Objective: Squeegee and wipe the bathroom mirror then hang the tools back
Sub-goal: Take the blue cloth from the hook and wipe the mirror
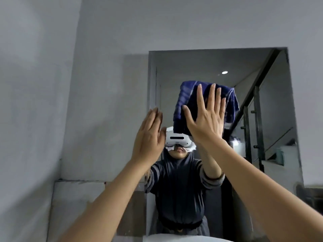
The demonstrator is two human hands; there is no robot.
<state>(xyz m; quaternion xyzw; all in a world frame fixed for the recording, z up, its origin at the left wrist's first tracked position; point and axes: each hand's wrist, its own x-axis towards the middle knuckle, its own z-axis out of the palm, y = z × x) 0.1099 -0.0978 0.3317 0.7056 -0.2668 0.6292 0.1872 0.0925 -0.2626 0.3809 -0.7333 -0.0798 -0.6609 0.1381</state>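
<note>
A rectangular mirror (272,119) is set in the grey wall ahead. A dark blue folded cloth (188,102) lies flat against its upper middle glass. My right hand (204,119) presses the cloth to the mirror with the palm flat and the fingers spread. My left hand (148,135) is raised beside it at the mirror's left edge, flat, fingers together, holding nothing. No squeegee is in view.
The mirror reflects a person in a dark zip top with a white headset, and a stair railing (257,123) behind. A grey wall (52,84) fills the left. A pale ledge (78,186) runs along the lower left. A white rim (174,239) shows at the bottom.
</note>
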